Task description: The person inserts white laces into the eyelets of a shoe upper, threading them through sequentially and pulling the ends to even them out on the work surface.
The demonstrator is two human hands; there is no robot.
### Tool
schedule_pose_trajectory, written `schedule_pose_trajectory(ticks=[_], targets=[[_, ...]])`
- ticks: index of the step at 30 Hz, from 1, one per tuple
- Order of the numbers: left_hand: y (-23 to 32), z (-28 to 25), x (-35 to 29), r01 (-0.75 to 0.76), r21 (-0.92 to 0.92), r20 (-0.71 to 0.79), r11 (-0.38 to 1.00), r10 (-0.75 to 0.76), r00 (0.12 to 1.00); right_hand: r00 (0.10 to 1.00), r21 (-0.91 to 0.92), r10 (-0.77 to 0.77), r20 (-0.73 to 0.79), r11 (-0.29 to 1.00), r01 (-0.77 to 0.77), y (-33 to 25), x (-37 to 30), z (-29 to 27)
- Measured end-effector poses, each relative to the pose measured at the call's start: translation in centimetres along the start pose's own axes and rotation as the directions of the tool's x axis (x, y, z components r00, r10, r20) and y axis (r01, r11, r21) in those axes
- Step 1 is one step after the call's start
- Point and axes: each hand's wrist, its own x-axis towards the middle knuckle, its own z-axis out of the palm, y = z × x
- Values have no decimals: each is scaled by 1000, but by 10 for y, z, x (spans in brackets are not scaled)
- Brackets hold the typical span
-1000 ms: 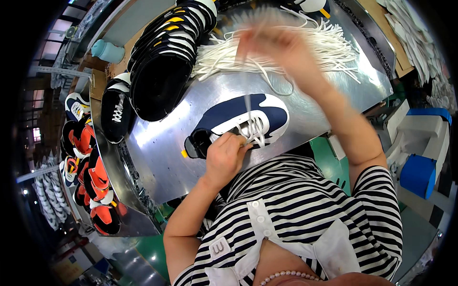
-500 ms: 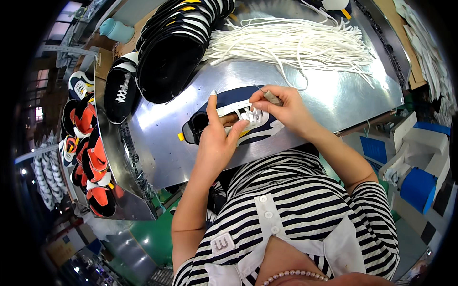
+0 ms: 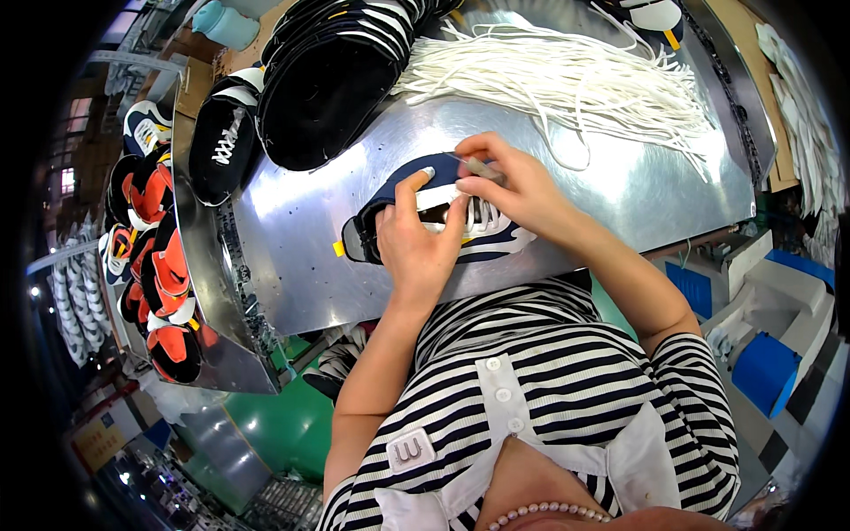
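A navy-and-white shoe (image 3: 436,196) is laid crosswise on a metal table (image 3: 611,190), its heel to the left and its toe to the right, with its heel half covered by the nearer left hand (image 3: 416,243), whose thumb and forefinger are spread; whether anything is pinched there cannot be told. Over the shoe's far side, toward the toe, a tan-handled pointed tool (image 3: 484,171) is held in the closed fingers of the right hand (image 3: 518,181), its tip turned leftward. Beyond, white laces (image 3: 549,84) are heaped beside stacked black shoes (image 3: 332,97).

I count one tool (image 3: 483,171), one container (image 3: 225,25), over ten shoes (image 3: 435,197).
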Motion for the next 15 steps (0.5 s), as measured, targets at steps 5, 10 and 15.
schedule_pose_trajectory(ticks=[5, 10, 15], targets=[[4, -1, -2, 33, -18, 11, 999, -32, 999, 996, -134, 38, 84, 991, -27, -13, -23, -21], [5, -2, -4, 62, -69, 40, 996, -59, 997, 993, -335, -63, 101, 937, 94, -15, -25, -23], [-2, 2, -6, -101, -101, -9, 990, 101, 995, 973, -500, -139, 186, 839, 215, -7, -15, -13]])
